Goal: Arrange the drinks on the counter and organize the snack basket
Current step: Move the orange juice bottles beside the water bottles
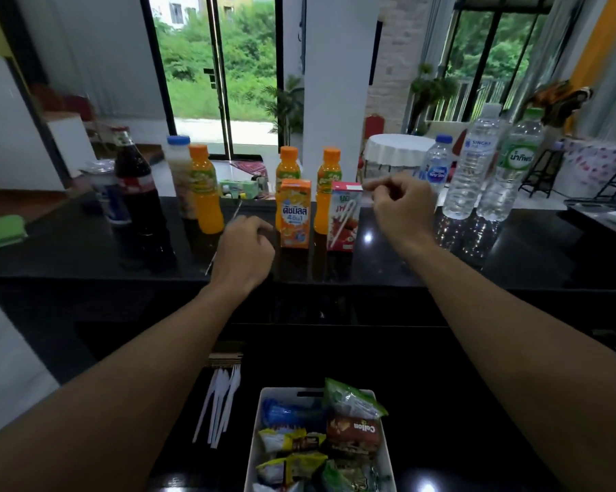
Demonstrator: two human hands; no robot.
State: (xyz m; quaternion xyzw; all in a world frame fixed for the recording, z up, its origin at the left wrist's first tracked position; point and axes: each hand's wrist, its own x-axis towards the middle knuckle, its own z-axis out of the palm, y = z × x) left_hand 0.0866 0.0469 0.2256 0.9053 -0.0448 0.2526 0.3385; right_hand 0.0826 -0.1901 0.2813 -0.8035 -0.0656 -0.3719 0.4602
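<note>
In the head view, the red milk carton (344, 216) and orange juice carton (295, 213) stand mid-frame on the black desk (512, 250), probably light and crushable (best gripped by their flat sides), while the left hand (244, 248) and right hand (402, 207) hover loosely curled, apparently holding nothing.

Snack basket (255, 452) bottom cut off
</note>
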